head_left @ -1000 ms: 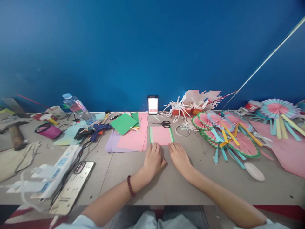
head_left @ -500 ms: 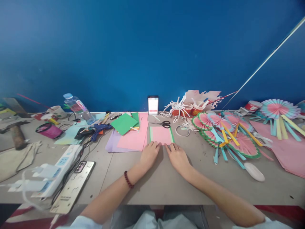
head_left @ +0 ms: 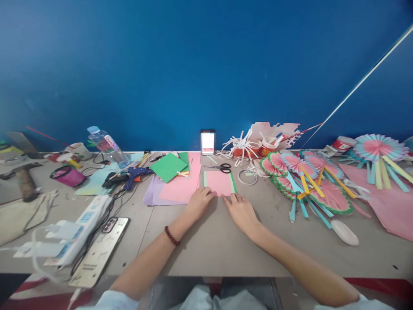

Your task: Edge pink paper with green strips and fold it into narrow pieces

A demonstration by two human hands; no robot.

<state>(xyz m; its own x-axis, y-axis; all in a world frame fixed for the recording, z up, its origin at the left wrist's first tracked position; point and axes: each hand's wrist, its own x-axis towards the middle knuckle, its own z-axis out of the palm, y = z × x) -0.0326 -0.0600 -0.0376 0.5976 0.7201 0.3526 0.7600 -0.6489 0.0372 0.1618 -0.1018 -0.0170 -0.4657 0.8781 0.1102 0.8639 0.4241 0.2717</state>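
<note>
A rectangle of pink paper with green side borders [head_left: 218,182] lies flat in front of me. My left hand [head_left: 200,202] is closed at its near left corner, with bent fingertips on the paper. At the near right part of the same sheet, my right hand [head_left: 241,210] holds the edge, thumb toward the middle and fingers on the paper. The undersides of the fingertips are hidden. Just beyond the sheet, black-handled scissors [head_left: 225,168] point left. A white ring, perhaps a roll of tape [head_left: 247,177], lies to the sheet's right.
Green squares [head_left: 168,167] rest on pink and purple sheets at left. Farther left are a glue gun [head_left: 132,175], a bottle [head_left: 106,144], a power strip [head_left: 82,228] and a phone [head_left: 100,254]. Pleated paper fans [head_left: 325,193] and a white oval object [head_left: 344,233] lie at right.
My left hand has shifted slightly up and left along the paper's near edge. The right hand stays almost in place, and the paper has barely moved.
</note>
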